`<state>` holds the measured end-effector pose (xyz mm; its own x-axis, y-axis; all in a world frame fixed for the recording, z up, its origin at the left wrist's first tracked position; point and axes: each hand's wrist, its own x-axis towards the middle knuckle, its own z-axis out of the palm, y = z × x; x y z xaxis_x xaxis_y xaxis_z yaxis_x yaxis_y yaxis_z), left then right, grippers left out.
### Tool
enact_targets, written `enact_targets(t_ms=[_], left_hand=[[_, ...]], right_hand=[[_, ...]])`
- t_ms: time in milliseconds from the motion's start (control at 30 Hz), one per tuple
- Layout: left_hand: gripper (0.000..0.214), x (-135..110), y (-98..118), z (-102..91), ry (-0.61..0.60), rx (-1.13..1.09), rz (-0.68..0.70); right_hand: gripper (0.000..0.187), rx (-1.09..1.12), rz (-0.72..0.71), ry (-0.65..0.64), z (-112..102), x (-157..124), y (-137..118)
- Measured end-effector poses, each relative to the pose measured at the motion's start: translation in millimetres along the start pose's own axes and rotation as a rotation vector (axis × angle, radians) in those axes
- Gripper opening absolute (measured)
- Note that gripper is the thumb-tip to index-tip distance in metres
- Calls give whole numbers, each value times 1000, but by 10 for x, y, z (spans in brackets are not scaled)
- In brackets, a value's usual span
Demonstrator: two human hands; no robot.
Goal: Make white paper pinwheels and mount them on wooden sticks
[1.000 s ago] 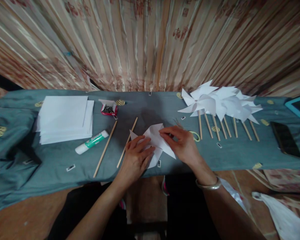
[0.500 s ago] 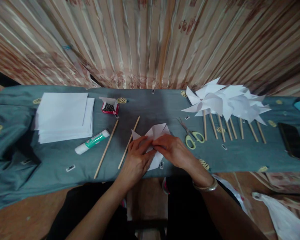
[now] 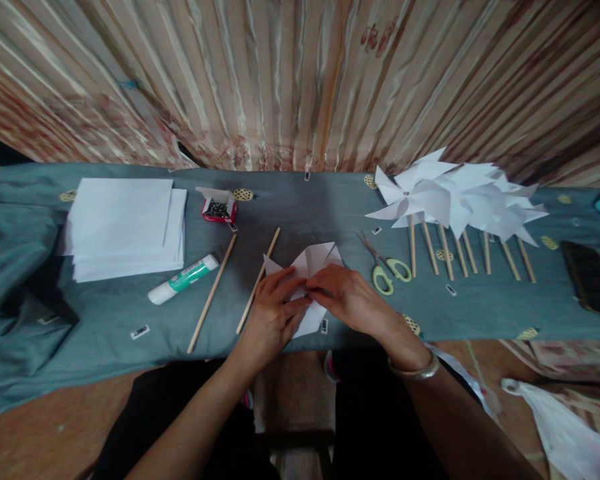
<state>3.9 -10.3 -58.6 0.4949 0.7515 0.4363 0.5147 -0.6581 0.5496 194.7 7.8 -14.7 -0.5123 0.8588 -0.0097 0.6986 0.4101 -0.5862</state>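
Observation:
A white paper pinwheel with its points folded inward lies at the near middle of the table. On its left side, my left hand holds the folds down near the centre, fingers closed. My right hand pinches at the same centre from the right, fingertips meeting those of the left. A tiny dark spot shows between the fingertips, too small to name. Part of the paper is hidden under both hands. One wooden stick lies just left of the pinwheel, partly behind a paper point; another stick lies farther left.
Left are a stack of white paper, a glue stick and an open red box of small dark metal pieces. Right are green-handled scissors, several finished pinwheels on sticks and a dark phone.
The hands stay at the pinwheel's centre with only slight finger shifts. The whole view has tilted a little, so the table sits slightly higher in the picture.

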Motion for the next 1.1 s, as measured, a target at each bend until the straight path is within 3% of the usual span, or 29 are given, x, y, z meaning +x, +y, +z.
enact_targets(t_ms=[467,700,933,1100], left_hand=[[17,69,35,-14,42,-58,-42],[17,76,66,-67,-43,-94,-72],[18,68,71,-111,-106,-63,-67],[19,72,64,-104,-115,-71,-61]], right_hand=[[13,-48,-25,-37,24,0,-4],[16,-90,-77,-86,12,23,-26],[13,-104,41,-77,0,61,-78],[15,94,175,-145,-57,106,-19]])
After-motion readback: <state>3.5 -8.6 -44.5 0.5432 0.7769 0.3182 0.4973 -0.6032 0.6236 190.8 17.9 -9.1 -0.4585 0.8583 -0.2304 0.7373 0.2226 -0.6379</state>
